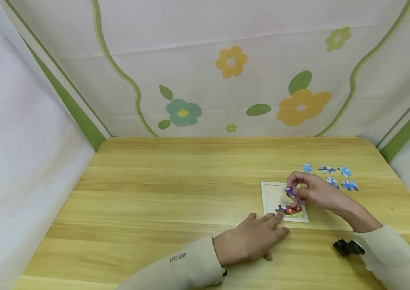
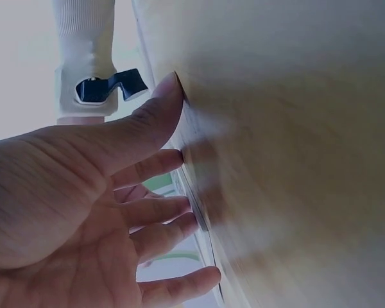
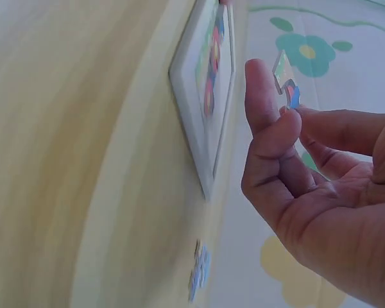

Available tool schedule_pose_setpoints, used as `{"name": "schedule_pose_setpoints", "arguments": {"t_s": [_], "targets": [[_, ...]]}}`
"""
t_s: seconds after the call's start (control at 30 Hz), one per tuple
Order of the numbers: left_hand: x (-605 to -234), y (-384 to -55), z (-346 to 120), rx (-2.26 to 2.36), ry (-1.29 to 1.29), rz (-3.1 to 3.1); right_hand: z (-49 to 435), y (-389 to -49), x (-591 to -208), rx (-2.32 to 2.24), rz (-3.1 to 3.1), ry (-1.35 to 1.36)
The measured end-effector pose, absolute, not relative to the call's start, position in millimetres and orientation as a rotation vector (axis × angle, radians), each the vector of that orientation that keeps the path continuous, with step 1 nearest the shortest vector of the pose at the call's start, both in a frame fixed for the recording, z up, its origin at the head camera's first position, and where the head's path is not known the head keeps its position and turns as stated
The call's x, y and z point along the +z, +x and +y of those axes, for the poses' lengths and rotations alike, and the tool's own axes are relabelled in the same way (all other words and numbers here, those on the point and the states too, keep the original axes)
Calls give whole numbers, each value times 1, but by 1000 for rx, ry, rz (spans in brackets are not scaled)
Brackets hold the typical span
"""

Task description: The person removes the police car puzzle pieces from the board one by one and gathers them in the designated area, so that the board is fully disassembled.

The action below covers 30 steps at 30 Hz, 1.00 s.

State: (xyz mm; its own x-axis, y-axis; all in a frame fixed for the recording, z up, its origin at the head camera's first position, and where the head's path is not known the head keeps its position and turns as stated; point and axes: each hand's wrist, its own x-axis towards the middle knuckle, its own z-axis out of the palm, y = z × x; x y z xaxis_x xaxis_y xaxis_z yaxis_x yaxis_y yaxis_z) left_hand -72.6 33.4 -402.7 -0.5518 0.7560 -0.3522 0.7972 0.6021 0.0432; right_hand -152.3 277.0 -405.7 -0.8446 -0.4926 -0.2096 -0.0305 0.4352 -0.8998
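Note:
A jigsaw piece (image 3: 290, 83) is pinched between the thumb and fingers of my right hand (image 1: 317, 192), held above the puzzle tray (image 1: 263, 197). The tray is a shallow square with a white border. Joined pieces showing red wheels (image 1: 292, 210) lie along its lower right part, partly covered by the right hand. My left hand (image 1: 253, 238) rests palm down with fingers spread, its fingertips at the tray's lower left edge. In the left wrist view its fingers (image 2: 160, 212) are extended and nothing is held in them.
Several loose blue jigsaw pieces (image 1: 344, 172) lie on the wooden table (image 1: 154, 193) beyond and right of the tray. A white curtain (image 1: 190, 60) with printed flowers hangs behind the table. A black wrist-worn device (image 1: 348, 247) sits at the right cuff.

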Motion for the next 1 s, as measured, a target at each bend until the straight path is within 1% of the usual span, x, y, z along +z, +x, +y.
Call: {"name": "schedule_pose_setpoints", "arguments": {"t_s": [0.2,0.53,0.83,1.0], "targets": [[-403,-72,33,-142,1238,2486,297,-152,-403,-1421,2296,-383],[-404,-74,31,-160,1255,2496,330,-155,-403,-1338,2439,-265],[-404,-74,31,-142,1251,2492,345,-155,-409,-1343,2471,-229],[-404,-74,31,-144,1254,2495,348,-155,-412,-1271,2485,-218]]}}
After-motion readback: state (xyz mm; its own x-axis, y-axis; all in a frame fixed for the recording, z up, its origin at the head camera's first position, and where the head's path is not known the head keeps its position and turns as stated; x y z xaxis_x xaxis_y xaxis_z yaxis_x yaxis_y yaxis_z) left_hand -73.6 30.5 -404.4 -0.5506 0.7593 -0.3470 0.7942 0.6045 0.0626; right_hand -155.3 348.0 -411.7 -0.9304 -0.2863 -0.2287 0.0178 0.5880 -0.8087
